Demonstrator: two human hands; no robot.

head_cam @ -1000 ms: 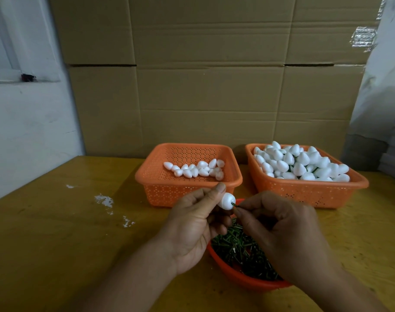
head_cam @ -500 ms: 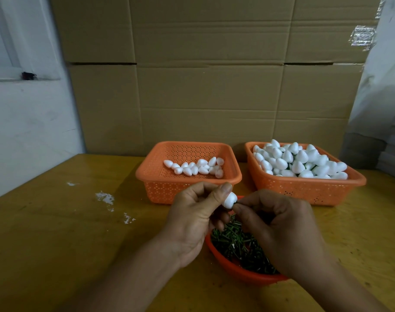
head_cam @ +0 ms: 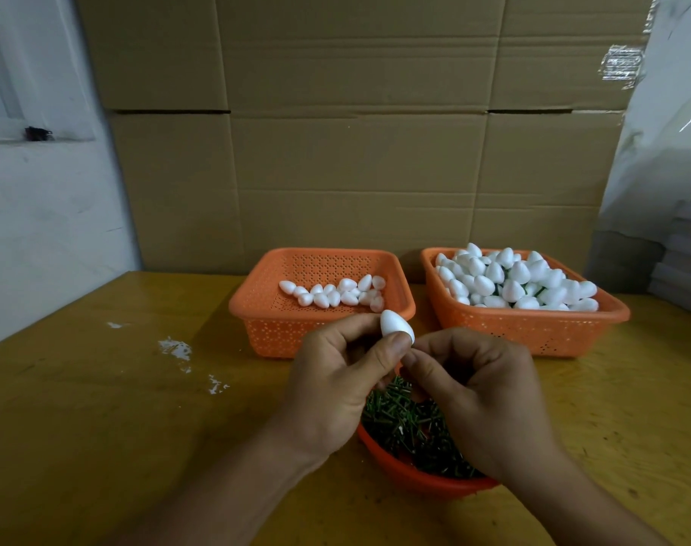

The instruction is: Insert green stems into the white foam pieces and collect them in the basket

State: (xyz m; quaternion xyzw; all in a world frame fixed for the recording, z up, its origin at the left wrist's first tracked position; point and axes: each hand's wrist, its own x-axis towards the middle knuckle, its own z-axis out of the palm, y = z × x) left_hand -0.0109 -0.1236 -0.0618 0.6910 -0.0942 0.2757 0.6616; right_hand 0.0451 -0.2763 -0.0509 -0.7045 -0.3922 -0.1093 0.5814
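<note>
Above the stem bowl [head_cam: 406, 472], the stem has vanished into the foam piece [head_cam: 395, 329]; both hands' grip pinches it, basket next.

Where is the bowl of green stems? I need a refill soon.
In the head view, the red bowl sits on the table's near edge, below both hands, in front of the two orange baskets.

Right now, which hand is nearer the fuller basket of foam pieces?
Right. The right hand sits just in front of the fuller basket; the left hand is in front of the other basket.
</note>
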